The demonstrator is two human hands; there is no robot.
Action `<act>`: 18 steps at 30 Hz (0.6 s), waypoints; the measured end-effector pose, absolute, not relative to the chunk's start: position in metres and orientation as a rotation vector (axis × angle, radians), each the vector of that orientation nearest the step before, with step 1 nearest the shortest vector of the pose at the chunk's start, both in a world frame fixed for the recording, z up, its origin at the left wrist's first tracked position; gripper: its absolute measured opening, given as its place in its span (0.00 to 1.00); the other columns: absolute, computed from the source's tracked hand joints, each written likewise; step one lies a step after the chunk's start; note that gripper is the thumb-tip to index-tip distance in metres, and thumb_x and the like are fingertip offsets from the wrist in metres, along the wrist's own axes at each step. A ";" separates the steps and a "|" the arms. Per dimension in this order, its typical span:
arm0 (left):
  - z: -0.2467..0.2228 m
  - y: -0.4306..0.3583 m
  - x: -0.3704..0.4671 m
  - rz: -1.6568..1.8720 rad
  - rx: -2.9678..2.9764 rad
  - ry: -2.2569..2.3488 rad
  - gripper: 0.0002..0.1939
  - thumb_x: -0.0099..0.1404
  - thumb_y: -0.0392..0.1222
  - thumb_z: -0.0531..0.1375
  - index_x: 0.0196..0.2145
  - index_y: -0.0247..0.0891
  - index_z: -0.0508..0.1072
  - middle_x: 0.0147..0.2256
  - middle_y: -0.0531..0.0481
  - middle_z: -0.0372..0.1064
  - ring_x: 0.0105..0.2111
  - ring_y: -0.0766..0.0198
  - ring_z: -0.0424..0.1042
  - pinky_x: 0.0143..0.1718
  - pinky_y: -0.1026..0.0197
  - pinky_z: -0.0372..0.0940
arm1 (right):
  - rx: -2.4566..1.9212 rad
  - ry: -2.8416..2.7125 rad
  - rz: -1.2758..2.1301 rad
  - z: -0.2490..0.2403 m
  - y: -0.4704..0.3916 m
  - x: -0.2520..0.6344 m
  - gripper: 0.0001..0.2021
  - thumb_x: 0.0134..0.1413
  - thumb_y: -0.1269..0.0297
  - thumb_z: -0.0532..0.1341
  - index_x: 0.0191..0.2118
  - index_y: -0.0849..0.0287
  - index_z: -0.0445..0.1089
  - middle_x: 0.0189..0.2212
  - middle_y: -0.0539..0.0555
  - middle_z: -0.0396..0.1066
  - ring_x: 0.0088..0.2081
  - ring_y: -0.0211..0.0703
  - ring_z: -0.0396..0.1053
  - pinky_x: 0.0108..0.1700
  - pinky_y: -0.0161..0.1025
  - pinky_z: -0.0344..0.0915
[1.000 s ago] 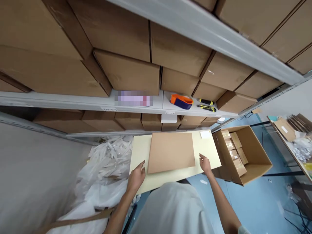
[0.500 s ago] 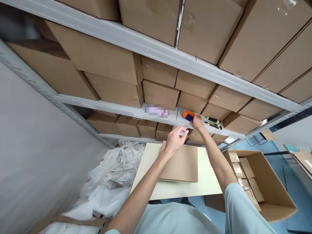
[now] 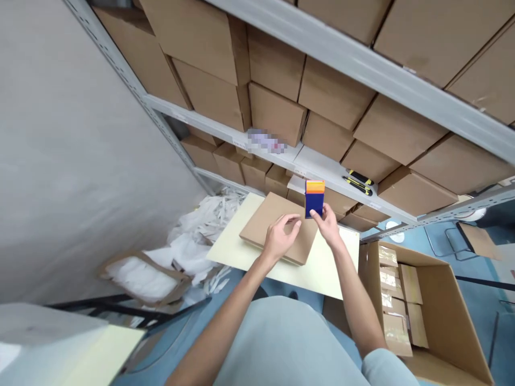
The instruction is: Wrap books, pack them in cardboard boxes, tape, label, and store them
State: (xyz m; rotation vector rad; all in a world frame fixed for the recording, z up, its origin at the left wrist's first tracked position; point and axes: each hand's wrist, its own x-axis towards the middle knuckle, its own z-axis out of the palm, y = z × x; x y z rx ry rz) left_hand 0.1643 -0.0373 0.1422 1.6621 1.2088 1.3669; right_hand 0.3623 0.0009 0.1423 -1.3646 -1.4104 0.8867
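My right hand (image 3: 329, 228) grips the lower end of a small flat blue-and-orange case (image 3: 314, 201), its thumb across the dark blue face and the orange end up. What kind of case it is I cannot tell. To its left, my left hand (image 3: 281, 236) is empty, with curved fingers and a gap between thumb and fingertips. It is over a flat brown cardboard box (image 3: 261, 214), which lies at an angle on a pale yellow tabletop (image 3: 229, 247); whether it touches the box is unclear.
Beyond the tabletop stands a grey metal shelf (image 3: 217, 126) stacked with cardboard boxes. Black-and-yellow utility knives (image 3: 358, 185) lie on its ledge. A large open carton (image 3: 446, 311) holding small taped boxes is at the right. White scraps and plastic (image 3: 181, 230) are heaped at the left.
My right hand has lifted the blue-and-orange case off the shelf ledge and brought it nearer, upright. My left hand stays over the cardboard box. The view has turned and tilted down.
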 end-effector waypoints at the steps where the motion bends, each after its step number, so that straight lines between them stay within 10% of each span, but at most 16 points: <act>1: 0.138 -0.055 0.176 1.377 1.639 1.229 0.11 0.75 0.47 0.64 0.50 0.43 0.81 0.48 0.44 0.84 0.46 0.56 0.84 0.52 0.53 0.79 | -1.315 -1.375 0.967 0.138 -0.024 0.362 0.27 0.63 0.36 0.67 0.51 0.54 0.70 0.49 0.61 0.82 0.51 0.55 0.80 0.59 0.52 0.76; 18: 0.188 -0.201 0.216 1.319 1.712 1.341 0.22 0.76 0.52 0.64 0.64 0.44 0.75 0.56 0.42 0.77 0.56 0.52 0.80 0.61 0.46 0.77 | -1.136 -1.304 1.221 0.140 -0.208 0.401 0.27 0.67 0.37 0.68 0.58 0.52 0.77 0.54 0.58 0.84 0.56 0.55 0.81 0.65 0.52 0.76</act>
